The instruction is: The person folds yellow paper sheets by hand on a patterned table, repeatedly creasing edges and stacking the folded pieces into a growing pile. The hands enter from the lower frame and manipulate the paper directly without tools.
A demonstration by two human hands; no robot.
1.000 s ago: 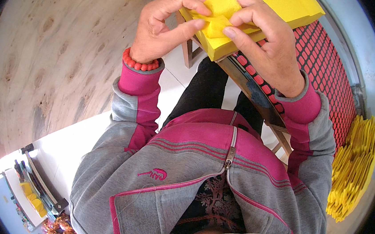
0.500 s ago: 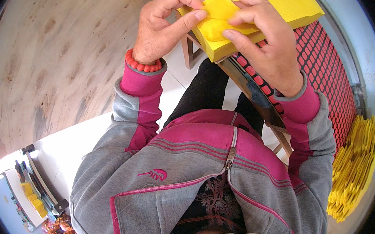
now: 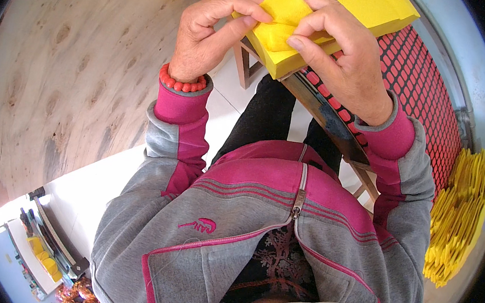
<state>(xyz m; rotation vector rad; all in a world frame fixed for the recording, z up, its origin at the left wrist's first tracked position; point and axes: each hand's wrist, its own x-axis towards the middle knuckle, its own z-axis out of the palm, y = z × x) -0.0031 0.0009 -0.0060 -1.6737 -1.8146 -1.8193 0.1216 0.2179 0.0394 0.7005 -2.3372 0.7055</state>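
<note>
The left hand (image 3: pixel 199 38) now reaches its forefinger farther over the folded yellow sheet (image 3: pixel 287 8), its grip pinched on the left edge, the thumb drawn back a little. The sheet lies over the near corner of the yellow stack (image 3: pixel 375 13), which has not moved on the bench (image 3: pixel 315 109). The right hand (image 3: pixel 348 62) has lowered its raised forefinger, its grip narrowed to a pinch at the sheet's right edge.
</note>
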